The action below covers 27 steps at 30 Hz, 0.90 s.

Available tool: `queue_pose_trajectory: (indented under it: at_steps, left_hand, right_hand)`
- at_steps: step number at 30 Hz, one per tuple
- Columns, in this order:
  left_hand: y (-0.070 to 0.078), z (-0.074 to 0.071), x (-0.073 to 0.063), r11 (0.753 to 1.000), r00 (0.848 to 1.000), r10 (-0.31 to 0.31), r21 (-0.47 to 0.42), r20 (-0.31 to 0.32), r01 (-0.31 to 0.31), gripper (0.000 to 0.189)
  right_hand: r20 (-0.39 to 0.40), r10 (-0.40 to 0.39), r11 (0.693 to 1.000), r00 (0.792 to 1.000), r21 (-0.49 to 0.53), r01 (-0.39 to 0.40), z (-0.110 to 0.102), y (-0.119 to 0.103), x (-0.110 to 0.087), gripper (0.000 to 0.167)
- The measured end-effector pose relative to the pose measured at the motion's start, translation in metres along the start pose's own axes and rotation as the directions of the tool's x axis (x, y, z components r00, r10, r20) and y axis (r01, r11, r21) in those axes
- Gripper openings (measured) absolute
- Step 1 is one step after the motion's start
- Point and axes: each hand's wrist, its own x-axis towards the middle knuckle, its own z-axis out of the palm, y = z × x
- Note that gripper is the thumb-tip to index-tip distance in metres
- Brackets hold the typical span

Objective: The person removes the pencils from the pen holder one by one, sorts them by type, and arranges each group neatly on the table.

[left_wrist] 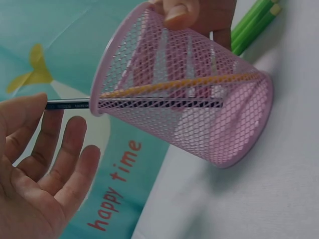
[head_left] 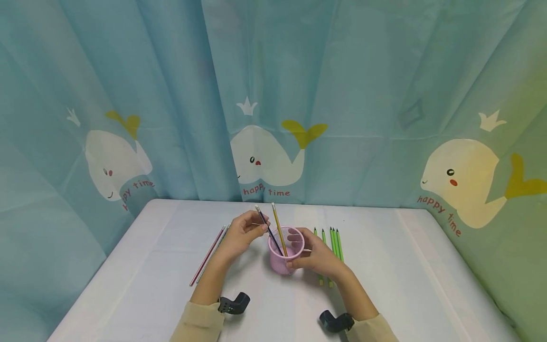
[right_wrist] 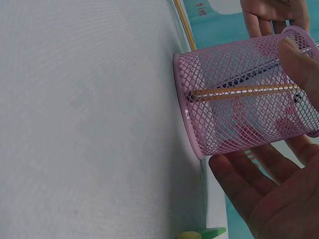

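Observation:
A pink mesh pencil cup [head_left: 279, 267] stands in front of me, its mouth up. My right hand [head_left: 319, 255] grips it from the right side, thumb at the front and fingers behind. My left hand [head_left: 244, 235] pinches a dark pencil [left_wrist: 75, 104] near its upper end, between thumb and index finger. The other fingers of that hand are spread loosely. The dark pencil's lower part is inside the cup, seen through the mesh in the left wrist view. A yellow pencil [head_left: 277, 221] leans inside the cup beside it, with no hand on it.
Several green pencils [head_left: 335, 242] lie on the white table [head_left: 397, 270] to the right, partly behind my right hand. Left of my left arm lie a red pencil [head_left: 207, 256] and a greenish one. A blue curtain [head_left: 363, 95] with whale prints hangs behind the table.

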Motion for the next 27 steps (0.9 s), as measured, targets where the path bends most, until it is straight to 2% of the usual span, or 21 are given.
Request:
queue_pose_trajectory:
  at_steps: [11,27]
  left_hand:
    - [0.008,-0.005,-0.004,0.995,1.0,-0.003,-0.101,-0.018,0.002,0.026]
    - [0.022,-0.01,-0.006,0.971,0.995,0.0,-0.238,-0.104,-0.025,0.03]
  right_hand:
    - [0.012,-0.021,1.0,1.0,0.006,0.021,0.0,0.005,-0.002,0.084]
    - [0.01,-0.03,1.0,0.999,-0.001,0.03,0.001,0.0,-0.002,0.084]
